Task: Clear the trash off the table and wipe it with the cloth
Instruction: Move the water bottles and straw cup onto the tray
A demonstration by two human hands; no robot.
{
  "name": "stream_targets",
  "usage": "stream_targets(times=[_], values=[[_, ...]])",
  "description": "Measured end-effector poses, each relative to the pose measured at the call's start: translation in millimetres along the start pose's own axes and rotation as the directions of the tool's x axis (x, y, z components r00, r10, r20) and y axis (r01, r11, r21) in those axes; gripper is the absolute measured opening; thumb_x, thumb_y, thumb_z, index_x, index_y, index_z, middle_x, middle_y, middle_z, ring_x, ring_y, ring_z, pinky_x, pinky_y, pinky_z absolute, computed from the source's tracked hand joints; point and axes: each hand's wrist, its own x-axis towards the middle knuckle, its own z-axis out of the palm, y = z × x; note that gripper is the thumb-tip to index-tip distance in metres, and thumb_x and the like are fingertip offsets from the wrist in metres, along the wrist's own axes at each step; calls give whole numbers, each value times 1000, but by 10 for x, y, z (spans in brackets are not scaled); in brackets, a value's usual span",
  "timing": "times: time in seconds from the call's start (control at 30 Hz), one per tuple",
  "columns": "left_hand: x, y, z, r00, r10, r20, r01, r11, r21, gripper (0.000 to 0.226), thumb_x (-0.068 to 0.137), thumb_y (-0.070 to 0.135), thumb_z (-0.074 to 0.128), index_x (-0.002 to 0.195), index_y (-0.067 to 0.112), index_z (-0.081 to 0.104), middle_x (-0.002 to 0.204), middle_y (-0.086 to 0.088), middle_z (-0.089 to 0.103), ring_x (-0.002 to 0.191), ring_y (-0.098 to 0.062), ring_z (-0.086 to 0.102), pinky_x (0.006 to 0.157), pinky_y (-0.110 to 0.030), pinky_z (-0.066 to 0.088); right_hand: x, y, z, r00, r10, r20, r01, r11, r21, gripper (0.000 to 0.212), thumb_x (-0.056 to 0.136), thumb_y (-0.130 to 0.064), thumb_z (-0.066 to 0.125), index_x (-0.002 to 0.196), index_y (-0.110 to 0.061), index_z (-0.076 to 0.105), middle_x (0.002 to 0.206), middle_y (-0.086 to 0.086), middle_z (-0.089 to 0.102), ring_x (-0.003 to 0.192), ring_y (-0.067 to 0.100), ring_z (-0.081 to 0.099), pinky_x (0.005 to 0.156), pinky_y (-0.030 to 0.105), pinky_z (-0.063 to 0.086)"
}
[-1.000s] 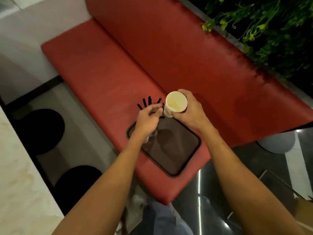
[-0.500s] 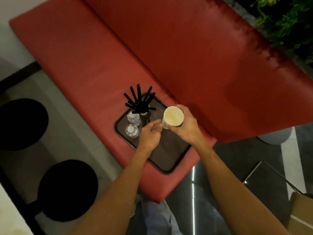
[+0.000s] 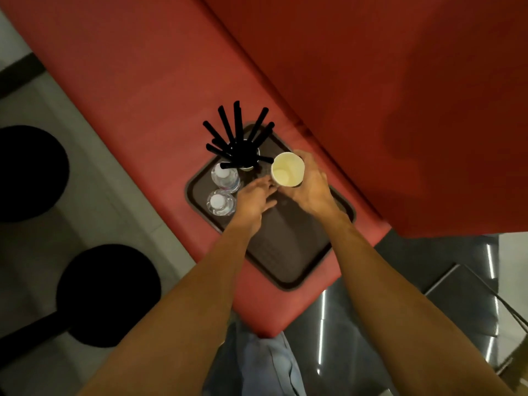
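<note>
A dark brown tray (image 3: 285,252) lies on a red bench seat (image 3: 137,81). My right hand (image 3: 313,190) grips a pale paper cup (image 3: 287,169), held upright above the tray's far part. My left hand (image 3: 254,200) hovers just left of the cup with its fingers stretched toward the cup's base and holds nothing. Two clear plastic bottles (image 3: 225,177) (image 3: 220,202) stand on the tray's left side. Behind them a cup of black straws (image 3: 238,138) stands at the tray's far corner. No cloth is in view.
The red backrest (image 3: 400,81) rises to the right of the seat. Two black round stools (image 3: 108,292) (image 3: 25,172) stand on the pale floor at the left. A dark glossy surface (image 3: 428,295) lies at the lower right. Blue-grey fabric (image 3: 265,364) shows below.
The view has tilted down and closer, bringing the bottles and straw cup fully into sight. My right hand has carried the paper cup over the tray, and my left hand stays beside it.
</note>
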Motion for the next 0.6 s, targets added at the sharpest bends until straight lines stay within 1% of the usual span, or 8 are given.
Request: stream_targets(times=[0.03, 0.1, 0.23, 0.3, 0.37, 0.47, 0.53, 0.6], values=[[46, 4, -1, 1000, -1, -1, 1, 1000, -14, 22, 110, 10, 49, 123, 16, 66, 134, -5, 69, 116, -16, 68, 84, -32, 59, 43, 11, 33, 1000, 2, -1, -2, 1000, 1, 91, 77, -25, 94, 152, -25, 41, 135, -5, 58, 122, 16, 58, 98, 37, 54], [127, 0, 5, 1000, 1, -5, -1, 999, -32, 20, 110, 10, 50, 120, 16, 66, 132, -4, 70, 115, -14, 68, 86, -32, 59, 122, 18, 79, 1000, 13, -2, -13, 1000, 1, 90, 78, -23, 93, 152, -25, 42, 135, -4, 60, 119, 15, 58, 94, 32, 54], [270, -1, 11, 1000, 11, -3, -11, 998, -60, 18, 108, 10, 54, 112, 19, 69, 113, 4, 74, 107, -10, 70, 96, -39, 57, 248, 29, 135, 1000, -11, -21, 10, 1000, -15, 88, 80, -20, 92, 153, -23, 43, 139, 0, 61, 120, 15, 58, 92, 27, 50], [311, 4, 11, 1000, 15, -7, -15, 998, -61, 18, 108, 10, 55, 110, 21, 70, 110, 6, 74, 103, -7, 70, 99, -40, 56, 289, 24, 138, 999, -25, -29, 24, 999, -25, 87, 81, -19, 91, 154, -23, 43, 143, 0, 60, 123, 16, 58, 93, 27, 53], [322, 1, -1, 1000, 14, -9, -15, 998, -53, 19, 108, 10, 55, 114, 20, 70, 112, 6, 74, 104, -7, 69, 99, -39, 56, 307, 24, 137, 999, -36, -21, 35, 999, -40, 88, 82, -19, 90, 156, -23, 41, 146, 0, 58, 125, 17, 57, 91, 23, 55], [288, 4, -43, 1000, 15, -11, -16, 1000, -24, 28, 108, 9, 54, 133, 15, 65, 117, 4, 72, 108, -10, 69, 95, -37, 58, 268, 9, 133, 999, -33, 5, 34, 998, -55, 104, 81, -20, 91, 163, -23, 28, 155, 3, 51, 138, 23, 51, 106, 30, 44], [224, 10, -88, 1000, 6, -23, -6, 1000, -1, 31, 108, 10, 54, 137, 13, 62, 121, 0, 70, 114, -15, 68, 97, -40, 58, 203, -1, 126, 1000, -20, 19, 21, 998, -59, 114, 78, -23, 93, 166, -23, 20, 159, 5, 47, 144, 26, 46, 114, 36, 41], [138, 15, -123, 1000, -12, -10, 13, 999, 36, 32, 108, 13, 55, 139, 12, 60, 129, -3, 69, 119, -18, 67, 101, -44, 57, 102, -24, 92, 999, -2, 33, 4, 998, -70, 116, 78, -19, 92, 167, -20, 18, 164, 7, 40, 150, 28, 39, 118, 36, 32]])
